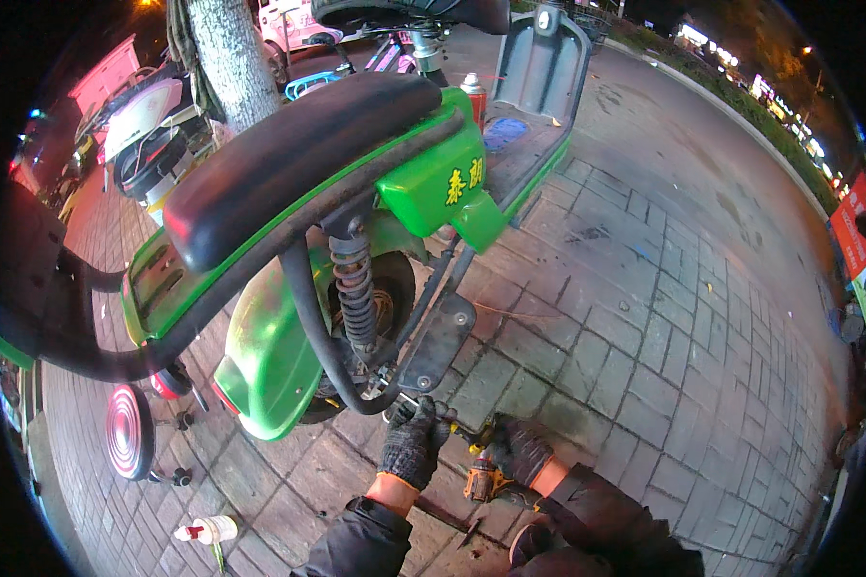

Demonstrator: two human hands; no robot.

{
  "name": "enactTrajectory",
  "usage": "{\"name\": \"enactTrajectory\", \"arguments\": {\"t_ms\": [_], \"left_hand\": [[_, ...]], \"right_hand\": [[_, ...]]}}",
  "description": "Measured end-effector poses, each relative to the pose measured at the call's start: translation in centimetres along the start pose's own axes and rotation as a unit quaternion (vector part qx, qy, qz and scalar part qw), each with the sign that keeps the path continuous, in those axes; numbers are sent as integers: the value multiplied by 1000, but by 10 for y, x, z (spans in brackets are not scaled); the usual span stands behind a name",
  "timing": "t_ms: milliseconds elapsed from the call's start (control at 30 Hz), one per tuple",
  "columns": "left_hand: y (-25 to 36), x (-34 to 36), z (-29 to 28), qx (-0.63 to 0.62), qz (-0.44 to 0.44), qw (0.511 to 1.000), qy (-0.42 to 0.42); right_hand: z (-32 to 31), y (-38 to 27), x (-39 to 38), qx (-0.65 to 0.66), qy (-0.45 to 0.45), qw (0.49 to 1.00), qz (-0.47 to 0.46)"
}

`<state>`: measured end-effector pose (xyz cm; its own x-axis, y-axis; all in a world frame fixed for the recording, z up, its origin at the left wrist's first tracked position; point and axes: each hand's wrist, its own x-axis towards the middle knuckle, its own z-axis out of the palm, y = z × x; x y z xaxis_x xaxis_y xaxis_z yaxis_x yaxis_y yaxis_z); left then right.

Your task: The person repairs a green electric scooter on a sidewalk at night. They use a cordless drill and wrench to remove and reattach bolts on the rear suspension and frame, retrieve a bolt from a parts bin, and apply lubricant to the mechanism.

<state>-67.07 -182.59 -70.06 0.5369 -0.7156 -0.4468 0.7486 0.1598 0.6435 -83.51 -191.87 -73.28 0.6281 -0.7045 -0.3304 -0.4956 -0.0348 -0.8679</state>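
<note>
With the left hand (416, 438) clenched at the scooter (356, 221) axle, the drill (481, 471) gripped by the right hand (520, 447) is best kept square to the bolt.

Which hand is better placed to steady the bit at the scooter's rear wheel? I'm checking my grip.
Left. The left hand already sits at the tool's tip by the green scooter; the right hand grips the drill.

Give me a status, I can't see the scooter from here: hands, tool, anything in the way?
Left hand gloved, at the scooter's lower rear. Right hand grips power driver. Rear shock close above.
</note>
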Motion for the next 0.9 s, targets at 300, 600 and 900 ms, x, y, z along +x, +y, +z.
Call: {"name": "enactTrajectory", "arguments": {"t_ms": [300, 600, 900], "left_hand": [[-1, -1, 15, -64, 8, 998, 25], [-2, 6, 11, -12, 47, 999, 24], [-1, 5, 8, -38, 53, 998, -18]], "right_hand": [[-2, -12, -12, -272, 159, 898, -307], [-1, -6, -10, 64, 32, 994, -83], [2, -14, 12, 29, 76, 983, -167]]}}
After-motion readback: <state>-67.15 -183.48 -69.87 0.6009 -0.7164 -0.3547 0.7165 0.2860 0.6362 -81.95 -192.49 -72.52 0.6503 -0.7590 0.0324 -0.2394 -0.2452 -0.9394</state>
